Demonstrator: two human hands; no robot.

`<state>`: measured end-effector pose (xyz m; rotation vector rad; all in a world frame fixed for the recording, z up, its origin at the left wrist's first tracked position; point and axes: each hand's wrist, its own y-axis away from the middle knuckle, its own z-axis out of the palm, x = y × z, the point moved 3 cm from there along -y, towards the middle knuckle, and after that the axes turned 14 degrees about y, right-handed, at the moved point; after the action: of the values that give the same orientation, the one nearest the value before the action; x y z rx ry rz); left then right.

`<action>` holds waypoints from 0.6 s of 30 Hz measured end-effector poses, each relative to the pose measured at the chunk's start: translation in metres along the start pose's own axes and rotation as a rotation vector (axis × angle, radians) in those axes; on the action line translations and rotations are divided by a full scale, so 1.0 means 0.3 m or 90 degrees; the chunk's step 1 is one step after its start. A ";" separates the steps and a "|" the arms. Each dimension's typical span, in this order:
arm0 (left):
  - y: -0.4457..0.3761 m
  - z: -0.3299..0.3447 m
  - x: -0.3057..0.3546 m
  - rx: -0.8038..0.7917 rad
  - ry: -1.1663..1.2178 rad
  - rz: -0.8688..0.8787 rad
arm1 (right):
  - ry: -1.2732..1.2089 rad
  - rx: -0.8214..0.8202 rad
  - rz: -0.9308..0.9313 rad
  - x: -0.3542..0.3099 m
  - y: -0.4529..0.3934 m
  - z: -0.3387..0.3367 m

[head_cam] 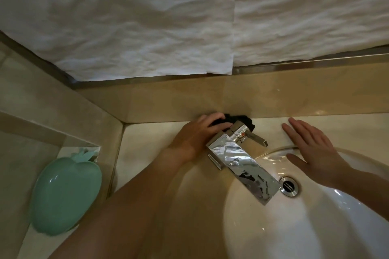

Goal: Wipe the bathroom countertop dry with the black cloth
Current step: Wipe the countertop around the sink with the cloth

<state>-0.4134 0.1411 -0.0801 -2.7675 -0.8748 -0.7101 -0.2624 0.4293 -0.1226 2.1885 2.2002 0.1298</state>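
The black cloth [237,121] is bunched at the back of the countertop [147,145], at about 12 o'clock from the tap [242,160], against the tiled upstand. It is gripped by the left hand [197,134], whose fingers are curled over its left part; the rest of the cloth is partly hidden behind the tap's lever. The right hand [311,149] is laid flat with fingers straight and spread, nothing held, at 3 o'clock from the tap, its palm over the rim of the sink [315,227]. In the white sink only a metal drain [289,186] is seen, just beside the spout's tip. At 8 o'clock, on a lower ledge, a green apple-shaped dish [65,193] is seen; nothing can be made out in it. Crumpled white paper [168,17] is spread over the wall at 12 o'clock
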 end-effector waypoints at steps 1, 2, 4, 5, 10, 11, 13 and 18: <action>0.004 -0.004 -0.002 0.014 0.015 -0.020 | 0.000 -0.003 -0.003 -0.003 0.001 -0.003; 0.012 -0.016 -0.004 0.036 0.031 -0.044 | -0.003 -0.004 -0.007 -0.006 0.000 -0.006; 0.028 -0.032 -0.011 0.065 0.062 -0.102 | 0.000 -0.009 -0.005 0.004 -0.002 -0.011; 0.055 -0.039 -0.021 0.073 0.066 -0.131 | 0.002 -0.015 -0.004 0.006 -0.001 -0.016; 0.262 -0.081 -0.070 0.154 -0.011 -0.180 | 0.009 -0.041 0.004 -0.010 -0.008 -0.028; 0.282 -0.086 -0.071 0.141 -0.010 -0.172 | 0.010 -0.044 0.007 -0.019 -0.009 -0.028; 0.273 -0.083 -0.059 0.079 0.025 -0.118 | 0.013 -0.043 0.009 -0.024 -0.011 -0.022; 0.177 0.033 -0.060 0.021 0.112 -0.070 | 0.030 -0.033 0.003 -0.011 -0.017 -0.014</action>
<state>-0.3920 0.0912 -0.0975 -2.5957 -0.9980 -0.9330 -0.2678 0.4259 -0.1189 2.1856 2.1906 0.2379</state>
